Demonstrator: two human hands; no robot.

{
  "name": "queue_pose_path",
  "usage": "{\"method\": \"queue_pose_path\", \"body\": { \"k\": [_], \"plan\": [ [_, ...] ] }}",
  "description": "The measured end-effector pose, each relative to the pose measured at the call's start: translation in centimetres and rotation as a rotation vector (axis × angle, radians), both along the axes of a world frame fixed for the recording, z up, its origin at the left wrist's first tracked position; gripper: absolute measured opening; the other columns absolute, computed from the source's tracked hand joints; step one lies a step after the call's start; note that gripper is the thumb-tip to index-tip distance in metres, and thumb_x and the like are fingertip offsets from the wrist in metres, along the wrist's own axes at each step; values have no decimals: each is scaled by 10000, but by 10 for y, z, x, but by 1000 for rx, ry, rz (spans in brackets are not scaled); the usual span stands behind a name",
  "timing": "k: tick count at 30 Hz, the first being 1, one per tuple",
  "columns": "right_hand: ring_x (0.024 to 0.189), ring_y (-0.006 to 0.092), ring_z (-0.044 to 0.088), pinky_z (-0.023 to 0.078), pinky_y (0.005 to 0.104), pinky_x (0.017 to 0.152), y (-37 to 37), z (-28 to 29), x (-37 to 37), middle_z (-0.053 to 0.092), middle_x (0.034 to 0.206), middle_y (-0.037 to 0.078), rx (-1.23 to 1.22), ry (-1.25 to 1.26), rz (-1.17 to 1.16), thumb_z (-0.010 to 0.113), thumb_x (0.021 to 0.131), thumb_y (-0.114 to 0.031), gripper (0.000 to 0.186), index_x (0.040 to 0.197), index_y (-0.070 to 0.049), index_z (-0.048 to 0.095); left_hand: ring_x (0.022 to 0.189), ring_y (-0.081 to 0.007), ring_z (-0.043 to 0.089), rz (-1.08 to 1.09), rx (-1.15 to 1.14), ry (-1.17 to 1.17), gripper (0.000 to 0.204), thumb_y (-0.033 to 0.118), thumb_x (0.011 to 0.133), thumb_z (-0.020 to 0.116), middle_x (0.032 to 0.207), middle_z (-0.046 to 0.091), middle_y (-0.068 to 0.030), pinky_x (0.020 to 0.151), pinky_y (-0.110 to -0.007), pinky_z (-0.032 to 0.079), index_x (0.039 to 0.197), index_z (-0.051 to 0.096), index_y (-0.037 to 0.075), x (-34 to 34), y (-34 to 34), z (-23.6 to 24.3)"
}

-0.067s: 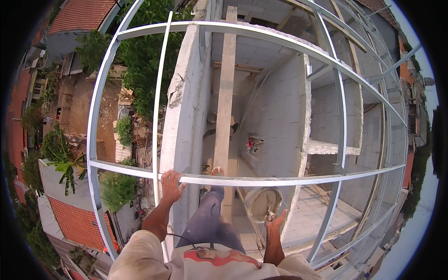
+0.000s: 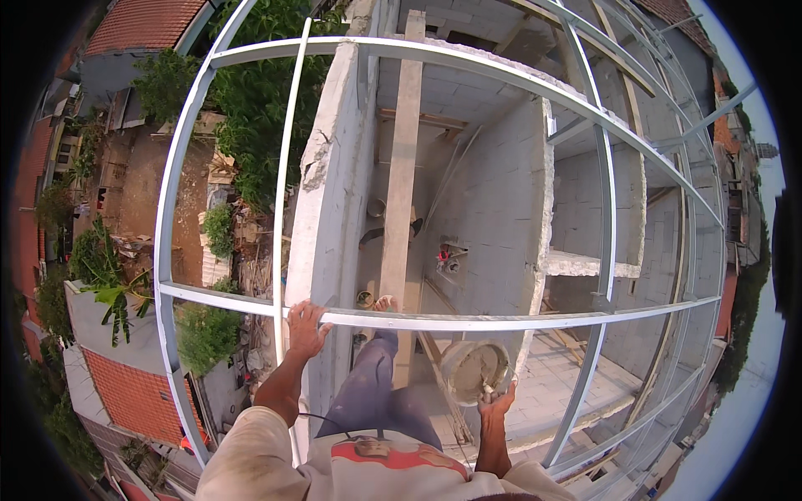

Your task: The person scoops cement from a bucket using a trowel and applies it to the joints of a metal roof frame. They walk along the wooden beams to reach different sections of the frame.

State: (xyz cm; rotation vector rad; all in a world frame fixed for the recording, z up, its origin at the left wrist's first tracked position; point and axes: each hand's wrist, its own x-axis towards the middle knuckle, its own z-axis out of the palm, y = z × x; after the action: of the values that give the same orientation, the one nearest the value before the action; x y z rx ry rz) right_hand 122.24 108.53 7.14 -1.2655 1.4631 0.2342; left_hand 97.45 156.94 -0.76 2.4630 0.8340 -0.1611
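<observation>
My left hand (image 2: 307,326) is closed over a silver metal beam (image 2: 434,321) that crosses in front of me, beside an upright white pole (image 2: 284,209). To the right, my right hand (image 2: 496,406) is at the near rim of a round bucket (image 2: 451,376) with grey mortar (image 2: 480,366) in it. Its fingers are curled around the pale handle of what looks like a trowel (image 2: 482,391), whose blade is hard to make out. What holds the bucket up is hidden.
One bare foot (image 2: 385,304) is on a long wooden plank (image 2: 403,167) over a deep room. A rough-topped block wall (image 2: 313,200) runs along its left. Silver framing (image 2: 607,200) spans overhead and right. Below left lie trees and tiled roofs (image 2: 134,392).
My right hand has shifted slightly right and down, and the trowel has moved toward the bucket's near rim. The bucket sits slightly differently in view. My left hand stays on the beam.
</observation>
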Motion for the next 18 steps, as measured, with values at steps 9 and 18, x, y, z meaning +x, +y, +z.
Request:
{"method": "queue_pose_path", "body": {
  "k": [9,18],
  "plan": [
    [549,117,313,283,328,504,-37,179,9,324,735,-14,-155,-302,86,746,908,-437,468,998,-151,386,1374,-315,438,61,-26,-11,413,235,851,782,1251,618,-57,1161,-546,306,1246,704,140,4,2,5],
    [495,96,183,210,299,455,24,338,42,259,642,-49,-275,-747,-31,797,888,-343,457,892,-133,390,1327,-337,470,31,143,-13,441,218,769,839,1216,660,-79,1101,-513,369,1189,752,116,3,-6,-21]
  ]
}}
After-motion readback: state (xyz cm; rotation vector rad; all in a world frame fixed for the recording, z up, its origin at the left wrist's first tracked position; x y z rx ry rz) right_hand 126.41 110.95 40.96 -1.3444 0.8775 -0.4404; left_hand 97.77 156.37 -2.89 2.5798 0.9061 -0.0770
